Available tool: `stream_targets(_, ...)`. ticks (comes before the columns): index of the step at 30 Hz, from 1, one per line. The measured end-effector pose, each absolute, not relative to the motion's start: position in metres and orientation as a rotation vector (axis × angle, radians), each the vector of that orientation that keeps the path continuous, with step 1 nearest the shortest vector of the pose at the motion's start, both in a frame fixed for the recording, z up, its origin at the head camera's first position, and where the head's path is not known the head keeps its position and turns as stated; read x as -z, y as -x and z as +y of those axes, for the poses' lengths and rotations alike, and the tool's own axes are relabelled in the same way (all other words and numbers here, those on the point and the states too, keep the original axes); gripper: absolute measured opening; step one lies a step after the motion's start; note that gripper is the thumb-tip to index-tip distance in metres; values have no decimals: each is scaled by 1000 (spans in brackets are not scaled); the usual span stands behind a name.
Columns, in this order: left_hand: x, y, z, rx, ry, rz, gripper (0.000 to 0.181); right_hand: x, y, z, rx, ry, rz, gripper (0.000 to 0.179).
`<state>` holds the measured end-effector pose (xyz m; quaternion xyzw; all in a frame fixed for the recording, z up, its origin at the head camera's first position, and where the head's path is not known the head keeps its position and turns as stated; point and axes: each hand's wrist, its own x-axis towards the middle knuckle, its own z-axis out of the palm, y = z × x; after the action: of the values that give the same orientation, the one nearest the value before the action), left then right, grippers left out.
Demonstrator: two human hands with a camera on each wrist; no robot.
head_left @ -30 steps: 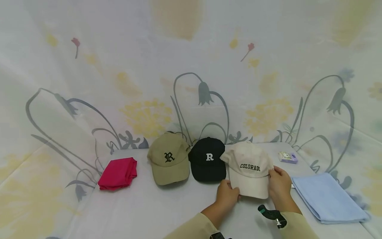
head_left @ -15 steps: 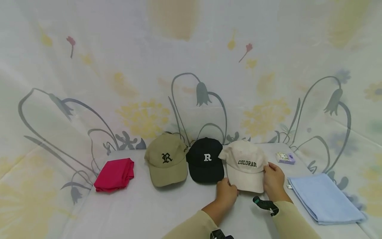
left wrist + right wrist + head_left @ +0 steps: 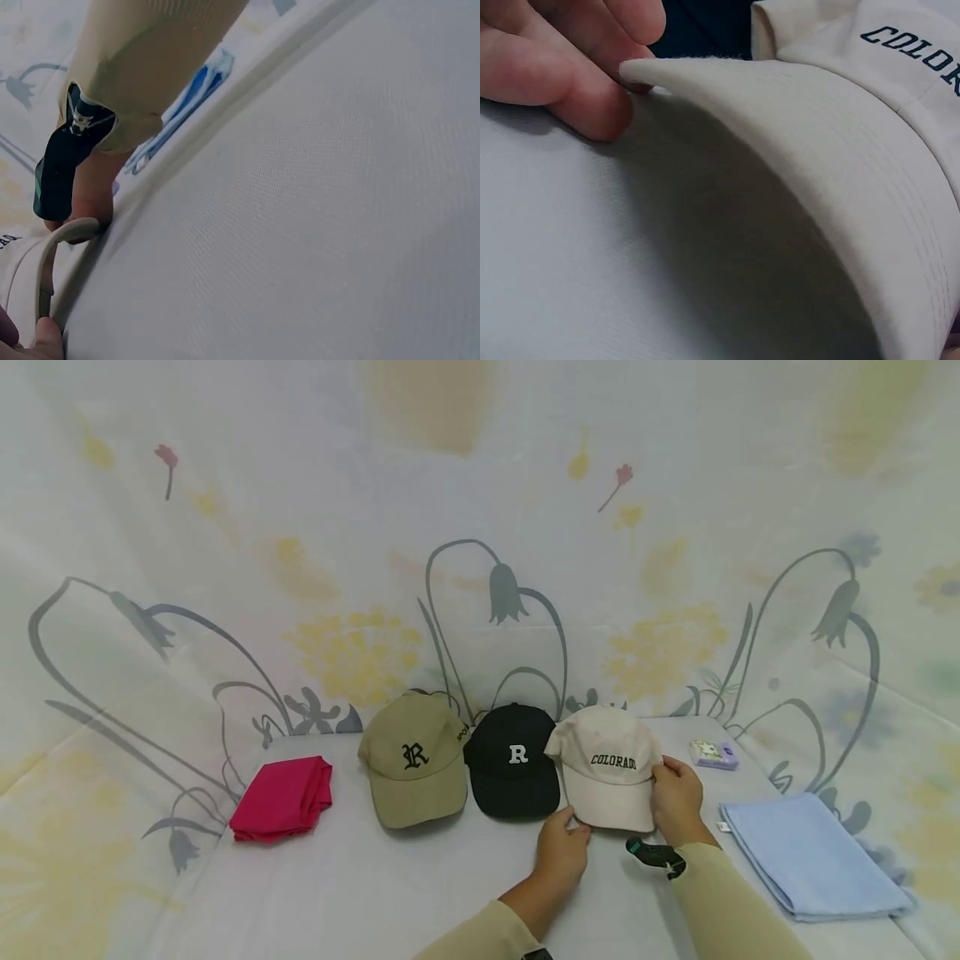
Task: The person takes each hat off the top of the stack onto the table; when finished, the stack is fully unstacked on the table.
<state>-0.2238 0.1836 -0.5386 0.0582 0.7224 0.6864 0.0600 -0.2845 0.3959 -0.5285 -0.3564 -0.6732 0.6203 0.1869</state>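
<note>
A cream baseball cap [image 3: 607, 768] lettered COLORADO sits at the right end of a row of caps. My left hand [image 3: 561, 853] pinches the left corner of its brim; the right wrist view shows these fingers [image 3: 592, 82] close up at the brim [image 3: 780, 135]. At the cap's right side, my right hand [image 3: 678, 797] grips the edge with the thumb and fingers. The left wrist view has this right hand [image 3: 94, 195] partly behind a dark strap. A black cap [image 3: 516, 764] with a white R stands directly left of the cream one, and a khaki cap [image 3: 414, 764] beyond it.
A folded red cloth [image 3: 283, 797] lies at the left of the white table [image 3: 360, 893]. Right of the hands lies a folded light blue towel [image 3: 813, 857]. A small purple pack [image 3: 713, 754] sits near the back right. A floral curtain [image 3: 480, 485] hangs behind.
Both hands have moved the cream cap slightly left and back, nearer the black cap. The view has shifted a little. The other caps and cloths have stayed in place.
</note>
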Motion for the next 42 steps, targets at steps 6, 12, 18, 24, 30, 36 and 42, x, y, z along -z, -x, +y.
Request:
stream_targets(6, 539, 223, 182, -2056, -177, 2068, 42, 526, 283, 399, -1657, 974, -1962, 45)
stream_targets(12, 540, 226, 184, -2059, -189, 2031, 39, 523, 285, 401, -1649, 935, -1999, 46)
stream_targets(18, 539, 223, 178, -1954, -239, 2054, 43, 526, 283, 399, -1654, 897, -2029, 49)
stream_targets(24, 536, 224, 172, -1913, -302, 2048, 45, 529, 285, 401, -1705, 821, -2090, 54)
stream_targets(30, 538, 227, 170, -1905, -276, 2022, 46, 534, 287, 408, -1737, 766, -2192, 59)
stream_targets(36, 536, 226, 169, -1839, -226, 2147, 45, 537, 285, 407, -1755, 782, -2188, 61)
stream_targets(42, 530, 215, 163, -1737, -169, 2231, 38, 532, 272, 402, -1678, 854, -2127, 58)
